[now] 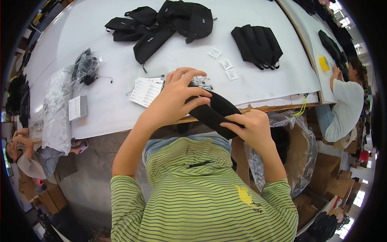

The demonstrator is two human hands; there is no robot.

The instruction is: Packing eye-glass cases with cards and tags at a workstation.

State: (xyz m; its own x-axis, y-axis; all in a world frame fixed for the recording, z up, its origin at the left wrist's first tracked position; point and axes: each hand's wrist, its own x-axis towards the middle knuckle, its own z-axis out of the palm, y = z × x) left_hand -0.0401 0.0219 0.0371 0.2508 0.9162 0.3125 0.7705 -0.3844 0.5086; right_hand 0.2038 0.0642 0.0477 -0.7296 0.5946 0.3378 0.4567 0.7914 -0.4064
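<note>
Just past the table's near edge, both hands hold a black fabric pouch (214, 117), bent into a curve in front of my body. My left hand (175, 94) pinches its far left end between thumb and forefinger, with the other fingers raised and curled. Its near right end is gripped by my right hand (254, 127), thumb on top. Printed white cards (146, 91) lie beside my left hand. Thin dark cords (203, 84) lie on the table partly behind that hand. Whether anything is inside the pouch is hidden.
Black pouches (155, 40) lie heaped at the far side, with a neat row of black pouches (258, 45) to the right. Small white labels (227, 64) lie between. Plastic bags (60, 109) and a card stack (78, 107) are left. Another person (346, 97) works at right.
</note>
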